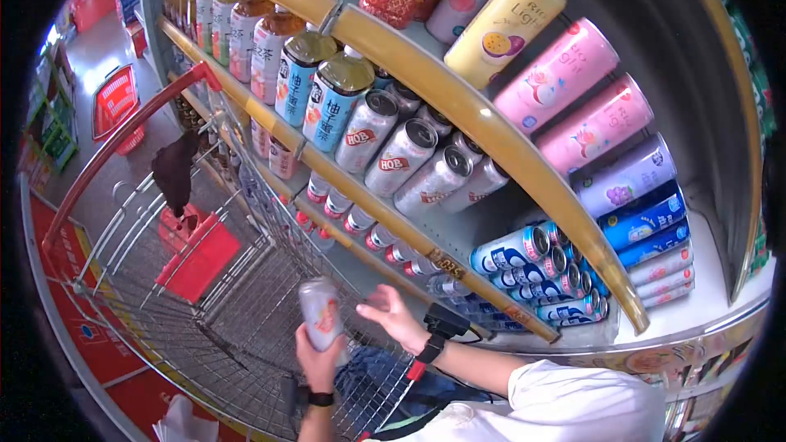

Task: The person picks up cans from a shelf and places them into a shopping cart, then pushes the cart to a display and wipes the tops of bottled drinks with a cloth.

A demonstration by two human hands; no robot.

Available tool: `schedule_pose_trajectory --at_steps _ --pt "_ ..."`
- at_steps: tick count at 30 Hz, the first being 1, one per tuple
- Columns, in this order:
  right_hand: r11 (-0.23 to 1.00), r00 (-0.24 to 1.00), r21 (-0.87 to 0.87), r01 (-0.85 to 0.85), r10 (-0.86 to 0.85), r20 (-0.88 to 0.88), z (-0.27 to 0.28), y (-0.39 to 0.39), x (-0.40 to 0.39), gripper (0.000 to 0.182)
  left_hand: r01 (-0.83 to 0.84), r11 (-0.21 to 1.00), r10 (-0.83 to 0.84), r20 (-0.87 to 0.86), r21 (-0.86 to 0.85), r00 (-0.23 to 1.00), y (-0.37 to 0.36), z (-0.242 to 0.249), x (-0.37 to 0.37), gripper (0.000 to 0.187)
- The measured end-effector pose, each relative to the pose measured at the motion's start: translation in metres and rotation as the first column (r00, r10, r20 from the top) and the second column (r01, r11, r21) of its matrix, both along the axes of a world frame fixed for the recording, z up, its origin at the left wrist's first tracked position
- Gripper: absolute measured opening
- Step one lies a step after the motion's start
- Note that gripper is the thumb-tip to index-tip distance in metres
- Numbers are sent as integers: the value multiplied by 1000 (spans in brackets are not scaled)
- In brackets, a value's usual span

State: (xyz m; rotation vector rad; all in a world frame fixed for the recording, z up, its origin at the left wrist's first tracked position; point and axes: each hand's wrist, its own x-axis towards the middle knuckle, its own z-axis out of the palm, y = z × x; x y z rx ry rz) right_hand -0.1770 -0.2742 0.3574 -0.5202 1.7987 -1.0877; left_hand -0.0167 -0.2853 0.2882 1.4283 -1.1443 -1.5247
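Observation:
My left hand (318, 352) is wrapped round the lower part of a silvery drink can (320, 304) with a reddish print, held upright with a slight tilt above the shopping cart (270, 278). To the right of the can, my right hand (396, 319) is apart from it, fingers spread and nothing in them. Similar silver HQB cans (401, 155) stand in rows on the shelf ahead. Blue-and-white cans (512, 250) sit farther right on that shelf.
The cart's red handle (123, 131) and red child seat (196, 258) are at the left. Tall pink cans (557, 74) and a yellow can (505, 29) line the upper shelf, with tea bottles (336, 98) to their left. A red basket (117, 106) stands in the aisle.

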Motion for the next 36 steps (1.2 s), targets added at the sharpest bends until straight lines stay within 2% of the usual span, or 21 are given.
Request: schedule_pose_trajectory --at_steps 2,3,4,6,8,11,12,14,15,18,19,23,25,28,32,34,36 --pt "996 977 -51 -66 76 202 11 7 7 65 -5 993 3 -19 -116 1000 3 35 -27 64" --pt "980 975 -172 -105 135 176 24 7 9 60 8 969 -10 -5 -248 1000 5 30 -40 66" --pt "975 992 -182 -125 128 6 24 10 5 51 70 927 -17 147 -367 989 5 59 -48 67" --pt "934 991 -357 6 -52 -120 23 8 -7 44 168 859 -104 157 -484 982 3 70 -64 69" --pt "905 998 -421 66 -51 47 46 5 -27 41 235 832 -212 104 -503 972 0 83 -72 72" --pt "822 969 -513 246 -224 106 58 4 -47 40 170 828 -220 -30 -535 975 3 71 -80 76" --pt "773 950 -553 310 -281 139 65 1 -53 40 211 826 -230 30 -523 973 4 62 -77 76" --pt "749 934 -571 335 -346 94 72 -2 -69 41 179 948 -193 -30 -264 981 16 35 -67 76" --pt "737 922 -578 350 -379 75 73 -2 -76 41 160 967 -180 -91 -199 979 22 19 -63 69" --pt "722 912 -583 371 -402 84 74 1 -92 44 147 983 -94 -384 112 919 32 34 -56 60" --pt "726 926 -612 315 -377 29 71 3 -97 50 178 979 -131 -373 95 919 32 30 -57 53" --pt "617 779 -734 286 -595 -196 48 -6 -108 59 168 976 -102 -392 138 914 22 19 -64 50" --pt "624 735 -714 316 -637 -232 51 -11 -117 59 132 984 -82 -367 116 927 16 12 -63 48" --pt "606 710 -727 323 -663 -237 60 -21 -128 60 148 989 -140 -266 8 954 20 14 -49 42" --pt "601 696 -751 272 -662 -278 57 -33 -145 61 224 969 -202 -192 101 960 41 -55 -20 35" --pt "623 648 -748 229 -671 -361 49 -38 -148 62 273 952 -264 -83 137 961 63 -99 -2 31" --pt "637 628 -734 238 -677 -383 48 -43 -140 63 316 938 -318 -14 143 948 78 -111 6 29"
